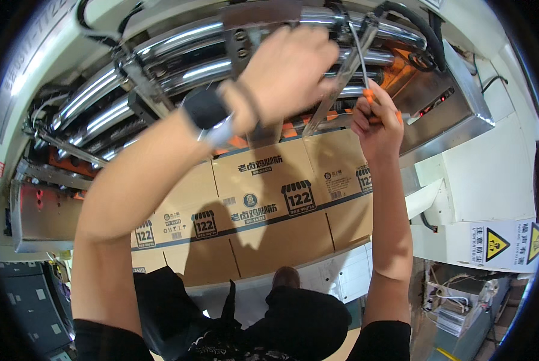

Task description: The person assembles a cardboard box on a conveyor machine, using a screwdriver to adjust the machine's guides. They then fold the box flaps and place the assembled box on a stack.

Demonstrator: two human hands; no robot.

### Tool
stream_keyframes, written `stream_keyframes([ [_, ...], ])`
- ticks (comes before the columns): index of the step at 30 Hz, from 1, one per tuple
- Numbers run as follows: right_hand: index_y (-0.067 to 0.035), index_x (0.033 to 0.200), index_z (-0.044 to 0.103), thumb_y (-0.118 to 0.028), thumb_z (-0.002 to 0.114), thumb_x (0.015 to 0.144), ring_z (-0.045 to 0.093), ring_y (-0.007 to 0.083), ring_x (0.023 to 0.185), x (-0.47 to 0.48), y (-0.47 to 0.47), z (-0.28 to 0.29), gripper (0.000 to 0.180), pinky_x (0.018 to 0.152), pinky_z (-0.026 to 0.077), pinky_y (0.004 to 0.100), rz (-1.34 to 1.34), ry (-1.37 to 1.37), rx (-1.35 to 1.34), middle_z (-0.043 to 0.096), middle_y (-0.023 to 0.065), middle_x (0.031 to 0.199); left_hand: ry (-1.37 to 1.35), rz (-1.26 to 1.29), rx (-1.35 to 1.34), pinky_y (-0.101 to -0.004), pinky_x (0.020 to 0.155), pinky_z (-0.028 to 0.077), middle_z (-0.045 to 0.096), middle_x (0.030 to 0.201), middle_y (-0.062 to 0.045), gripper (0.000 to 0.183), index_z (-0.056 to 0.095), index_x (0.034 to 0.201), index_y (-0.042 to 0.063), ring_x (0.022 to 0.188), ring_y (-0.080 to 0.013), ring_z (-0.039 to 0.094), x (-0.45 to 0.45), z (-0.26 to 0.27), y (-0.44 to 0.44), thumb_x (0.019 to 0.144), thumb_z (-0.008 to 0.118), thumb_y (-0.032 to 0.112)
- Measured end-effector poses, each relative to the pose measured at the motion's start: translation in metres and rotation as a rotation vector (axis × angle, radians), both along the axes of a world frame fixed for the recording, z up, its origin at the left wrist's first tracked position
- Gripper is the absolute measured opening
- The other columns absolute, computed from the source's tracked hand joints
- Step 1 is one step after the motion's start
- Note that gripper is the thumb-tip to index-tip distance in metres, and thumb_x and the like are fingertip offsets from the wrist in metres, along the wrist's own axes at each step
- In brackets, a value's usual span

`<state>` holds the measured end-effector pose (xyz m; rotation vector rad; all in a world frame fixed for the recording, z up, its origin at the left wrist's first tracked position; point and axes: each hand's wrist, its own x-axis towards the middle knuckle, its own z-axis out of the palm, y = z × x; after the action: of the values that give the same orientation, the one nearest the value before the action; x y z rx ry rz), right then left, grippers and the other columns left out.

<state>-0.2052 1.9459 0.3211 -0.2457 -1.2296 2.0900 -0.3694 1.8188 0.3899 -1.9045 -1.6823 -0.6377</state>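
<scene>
My left hand (292, 63), motion-blurred, reaches across a dark metal bracket (240, 43) in front of polished steel shafts (206, 70). A dark watch (206, 106) is on that wrist. Its fingers look curled, but blur hides whether anything is in them. On the right, my right hand (377, 115) grips the orange handle of a screwdriver-like tool (359, 49). The tool's long thin metal shaft points up beside a slanted metal bar (348, 72). Its tip is near the upper shaft; contact cannot be made out. Beneath both hands lies a printed, creased cardboard sheet (283, 243).
Pale machine housing (481, 167) curves around the work, with warning signs (497, 243) at right. A metal side box (454, 108) shows red lights. Black cables (409, 13) loop overhead. Another slanted bar (147, 85) crosses the shafts at left. My shoe (286, 276) is below the cardboard.
</scene>
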Motion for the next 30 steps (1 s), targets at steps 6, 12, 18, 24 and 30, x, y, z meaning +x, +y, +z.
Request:
stream_keyframes([
  [6,0.002,0.128,0.041,-0.006,0.045,0.076,0.040,0.0114,0.053,-0.012,0.038,-0.007,0.053,0.046,0.031,0.0232,0.054,0.024,-0.034,0.048,0.0053,0.072,0.246,0.343,-0.189,-0.0366,0.087,0.039,0.056,0.097,-0.014,0.049,0.056,0.097,0.002,0.099,-0.0278,0.052,-0.031,0.030,0.123,0.063,0.074,0.032],
  [12,0.004,0.130,0.037,0.001,0.048,0.080,0.044,0.0106,0.052,-0.008,0.039,-0.023,0.051,0.043,0.033,0.0222,0.017,0.074,-0.048,0.049,0.0077,0.073,-0.039,0.537,-0.435,-0.0408,0.091,0.043,0.054,0.115,-0.023,0.101,0.027,0.134,-0.002,0.108,-0.0354,0.053,-0.035,0.015,0.154,0.060,0.078,0.046],
  [18,0.003,0.128,0.039,0.000,0.051,0.083,0.043,0.0074,0.054,-0.007,0.045,-0.036,0.047,0.044,0.031,0.0197,0.037,0.107,0.088,0.048,0.0044,0.071,0.018,0.542,-0.253,-0.0431,0.093,0.040,0.052,0.114,-0.024,0.101,0.031,0.132,0.001,0.107,-0.0380,0.051,-0.037,-0.006,0.162,0.056,0.077,0.050],
  [24,-0.001,0.116,0.046,-0.012,0.048,0.084,0.051,0.0157,0.056,-0.012,0.067,-0.034,0.034,0.047,0.039,0.0278,0.268,0.203,-0.060,0.055,0.0072,0.077,0.032,0.663,-0.313,-0.0420,0.098,0.037,0.047,0.123,-0.023,0.101,0.029,0.132,0.001,0.116,-0.0370,0.045,-0.045,-0.010,0.174,0.058,0.073,0.056],
  [30,-0.003,0.095,0.049,-0.015,0.045,0.085,0.040,0.0095,0.049,-0.008,0.075,-0.004,0.017,0.039,0.030,0.0250,0.450,0.323,-0.493,0.046,0.0026,0.067,0.060,0.662,-0.262,-0.0412,0.097,0.039,0.050,0.120,-0.022,0.093,0.037,0.122,0.002,0.114,-0.0361,0.048,-0.049,-0.013,0.177,0.056,0.075,0.056],
])
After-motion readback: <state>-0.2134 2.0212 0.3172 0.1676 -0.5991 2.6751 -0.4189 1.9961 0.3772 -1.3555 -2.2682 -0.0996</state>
